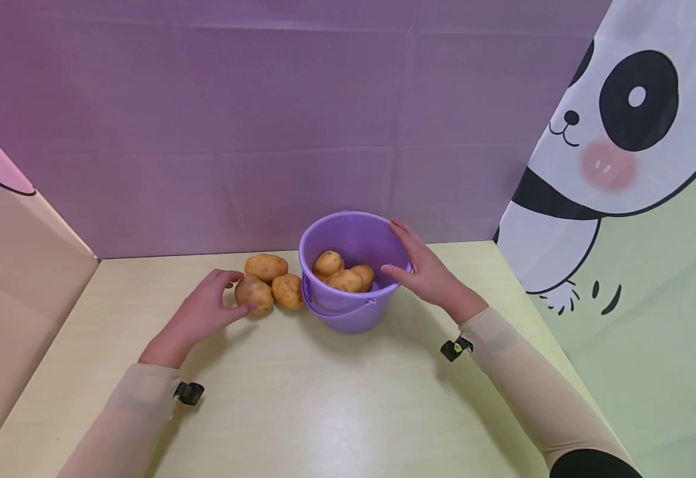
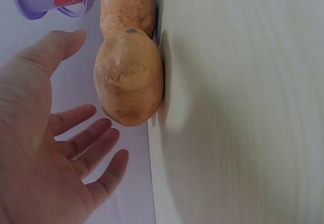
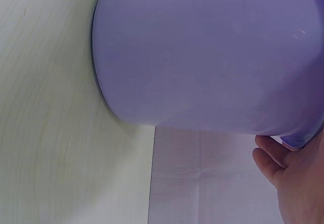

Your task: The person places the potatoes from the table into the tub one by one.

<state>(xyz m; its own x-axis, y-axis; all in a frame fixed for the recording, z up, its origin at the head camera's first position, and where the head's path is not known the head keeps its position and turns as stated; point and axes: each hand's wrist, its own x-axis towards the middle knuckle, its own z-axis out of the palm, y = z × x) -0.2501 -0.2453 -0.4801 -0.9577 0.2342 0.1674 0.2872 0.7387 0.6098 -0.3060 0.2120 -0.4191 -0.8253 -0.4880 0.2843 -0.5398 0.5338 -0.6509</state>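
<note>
Potatoes [image 1: 254,294] lie three together on the table [image 1: 336,411] beside the purple bucket [image 1: 352,323] in my head feed; more sit inside it. I see the left hand [image 1: 207,312] spread at the closest one and the right hand [image 1: 428,271] gripping the bucket's rim, thumb inside. Through the left wrist, thumb and fingers [image 2: 109,177] stand apart beside a potato. My right-wrist feed shows fingertips [image 3: 267,164] under the rim.
</note>
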